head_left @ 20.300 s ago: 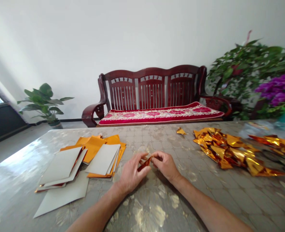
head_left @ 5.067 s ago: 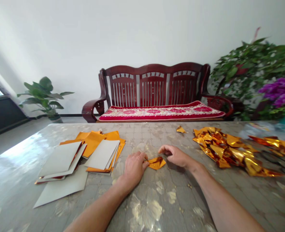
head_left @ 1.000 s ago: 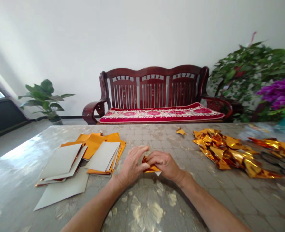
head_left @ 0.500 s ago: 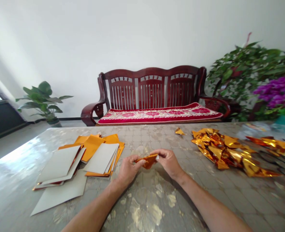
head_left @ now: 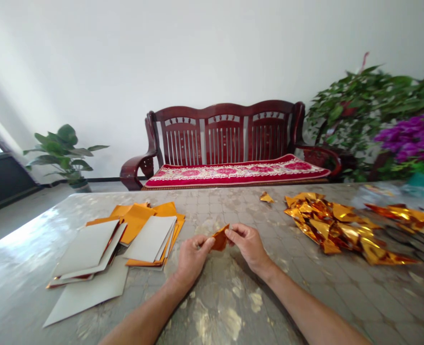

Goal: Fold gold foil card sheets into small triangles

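Observation:
A small folded piece of gold foil paper is held just above the table between my two hands. My left hand pinches its left edge between thumb and fingers. At the upper right edge, my right hand is closed on the same piece, thumb toward me. To the left lie stacked sheets, some with the pale back up and some with the gold side up. A heap of folded gold foil pieces lies to the right, with a single folded piece apart from it.
The patterned table spreads beneath everything. At its right side are more gold foil, black cable and clear plastic. Beyond the far edge stands a wooden bench with a red cushion. Plants flank it.
The gold paper's right side has tilted up, and the white bit at its right corner no longer shows. My right thumb has come onto its near face. The heaps stay put.

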Demonstrator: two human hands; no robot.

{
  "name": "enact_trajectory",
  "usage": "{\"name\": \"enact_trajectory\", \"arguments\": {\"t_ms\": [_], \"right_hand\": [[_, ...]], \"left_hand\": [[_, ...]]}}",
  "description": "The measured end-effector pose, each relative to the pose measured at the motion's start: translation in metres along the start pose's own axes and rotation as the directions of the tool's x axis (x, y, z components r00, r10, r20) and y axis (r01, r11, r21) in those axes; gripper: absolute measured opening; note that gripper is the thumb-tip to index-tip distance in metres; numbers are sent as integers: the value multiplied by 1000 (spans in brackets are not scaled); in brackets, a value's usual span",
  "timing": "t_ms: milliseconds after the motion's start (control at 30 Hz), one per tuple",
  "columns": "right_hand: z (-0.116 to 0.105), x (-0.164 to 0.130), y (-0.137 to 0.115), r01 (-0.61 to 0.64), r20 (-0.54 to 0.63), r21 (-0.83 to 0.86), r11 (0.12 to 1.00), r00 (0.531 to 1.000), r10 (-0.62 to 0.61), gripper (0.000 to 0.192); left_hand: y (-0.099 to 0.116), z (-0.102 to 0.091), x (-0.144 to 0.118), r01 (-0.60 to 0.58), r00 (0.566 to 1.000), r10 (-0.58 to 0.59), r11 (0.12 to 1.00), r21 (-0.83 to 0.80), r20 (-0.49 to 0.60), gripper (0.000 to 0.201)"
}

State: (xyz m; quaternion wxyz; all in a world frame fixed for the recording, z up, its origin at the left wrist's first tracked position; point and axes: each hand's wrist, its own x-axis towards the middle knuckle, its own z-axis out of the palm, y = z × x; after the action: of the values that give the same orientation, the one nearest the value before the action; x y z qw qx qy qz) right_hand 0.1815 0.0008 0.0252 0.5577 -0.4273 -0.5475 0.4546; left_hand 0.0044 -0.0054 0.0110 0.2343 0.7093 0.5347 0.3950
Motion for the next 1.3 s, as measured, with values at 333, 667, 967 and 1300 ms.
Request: {"name": "enact_trajectory", "arguments": {"t_ms": [333,667,967,1300], "right_hand": [[3,-2,1,-20,-29,-99,995,999,18,33],[12,-9,3,-101,-40,-51,994,994,99,35],[14,-6,1,-87,-86,-1,996,992,87,31],[16,-6,8,-48,-91,-66,997,995,42,25]], "left_hand": [[5,-1,0,-263,952,288,943,203,-101,16],[11,1,1,-214,964,240,955,205,-112,18],[5,8,1,-126,989,128,992,26,-80,21],[13,5,1,-103,988,91,990,-95,-127,12]]}}
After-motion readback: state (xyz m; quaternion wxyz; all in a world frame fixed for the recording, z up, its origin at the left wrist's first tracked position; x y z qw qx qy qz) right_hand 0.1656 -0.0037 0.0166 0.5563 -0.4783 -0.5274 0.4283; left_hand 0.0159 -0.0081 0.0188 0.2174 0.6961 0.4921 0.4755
